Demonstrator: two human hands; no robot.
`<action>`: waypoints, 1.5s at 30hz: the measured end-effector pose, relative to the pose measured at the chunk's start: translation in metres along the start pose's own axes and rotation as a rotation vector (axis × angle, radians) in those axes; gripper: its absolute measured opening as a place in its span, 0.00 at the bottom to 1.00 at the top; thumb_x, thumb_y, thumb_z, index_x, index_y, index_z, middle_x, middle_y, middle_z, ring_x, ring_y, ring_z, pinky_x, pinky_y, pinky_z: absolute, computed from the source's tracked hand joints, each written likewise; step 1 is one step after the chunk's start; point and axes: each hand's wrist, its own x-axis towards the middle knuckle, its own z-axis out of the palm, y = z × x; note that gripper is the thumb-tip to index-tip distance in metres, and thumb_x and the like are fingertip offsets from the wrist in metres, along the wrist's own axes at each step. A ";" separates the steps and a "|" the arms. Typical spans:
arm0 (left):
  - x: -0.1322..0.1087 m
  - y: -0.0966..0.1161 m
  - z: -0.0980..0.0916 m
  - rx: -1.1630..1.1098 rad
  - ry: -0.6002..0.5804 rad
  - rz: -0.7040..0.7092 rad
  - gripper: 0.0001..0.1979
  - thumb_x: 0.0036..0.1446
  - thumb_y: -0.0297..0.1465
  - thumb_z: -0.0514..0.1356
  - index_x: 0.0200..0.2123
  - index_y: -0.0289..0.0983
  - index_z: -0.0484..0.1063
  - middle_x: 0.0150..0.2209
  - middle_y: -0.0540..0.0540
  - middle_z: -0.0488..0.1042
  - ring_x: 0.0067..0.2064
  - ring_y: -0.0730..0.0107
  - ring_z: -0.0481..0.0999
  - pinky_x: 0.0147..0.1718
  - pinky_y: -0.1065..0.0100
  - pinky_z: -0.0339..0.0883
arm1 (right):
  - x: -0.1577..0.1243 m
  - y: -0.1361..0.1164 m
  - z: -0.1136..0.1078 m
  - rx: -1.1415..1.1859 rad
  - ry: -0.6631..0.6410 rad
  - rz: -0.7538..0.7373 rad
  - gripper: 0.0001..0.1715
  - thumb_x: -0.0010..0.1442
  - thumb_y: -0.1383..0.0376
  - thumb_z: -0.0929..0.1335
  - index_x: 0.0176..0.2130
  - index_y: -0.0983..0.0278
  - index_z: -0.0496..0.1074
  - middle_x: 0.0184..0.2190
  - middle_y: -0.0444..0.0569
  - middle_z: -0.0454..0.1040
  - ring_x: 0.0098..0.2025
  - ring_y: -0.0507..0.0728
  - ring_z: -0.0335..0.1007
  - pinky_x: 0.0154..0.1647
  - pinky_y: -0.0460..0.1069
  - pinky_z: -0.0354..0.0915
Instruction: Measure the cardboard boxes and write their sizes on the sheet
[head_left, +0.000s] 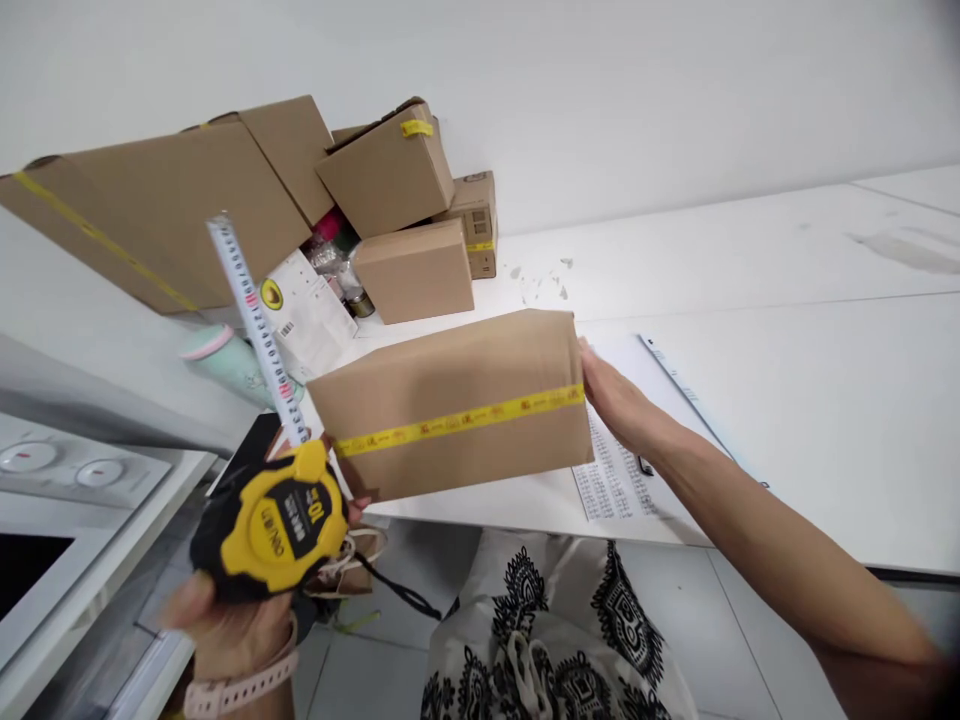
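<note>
My left hand (225, 615) is closed around a yellow and black tape measure (268, 525). Its white blade (255, 325) sticks up and to the left, past the box's left end. My right hand (611, 395) grips the right end of a brown cardboard box (450, 395) sealed with a strip of yellow tape. The box is held above the near edge of the white table (787, 330). A printed sheet on a clipboard (622, 470) lies on the table under my right wrist.
A heap of cardboard boxes (390, 210) leans against the white wall at the back left. A mint cup with a pink lid (225, 355) and a white packet (307, 310) lie beside them. A white appliance (67, 480) stands at the left.
</note>
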 end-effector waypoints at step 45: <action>-0.027 -0.017 0.128 -0.078 -0.566 -0.697 0.24 0.62 0.48 0.60 0.54 0.41 0.77 0.53 0.33 0.80 0.42 0.42 0.84 0.41 0.42 0.79 | 0.158 0.004 -0.043 -0.642 0.042 -0.263 0.43 0.53 0.71 0.64 0.68 0.61 0.63 0.74 0.53 0.55 0.75 0.71 0.46 0.70 0.76 0.46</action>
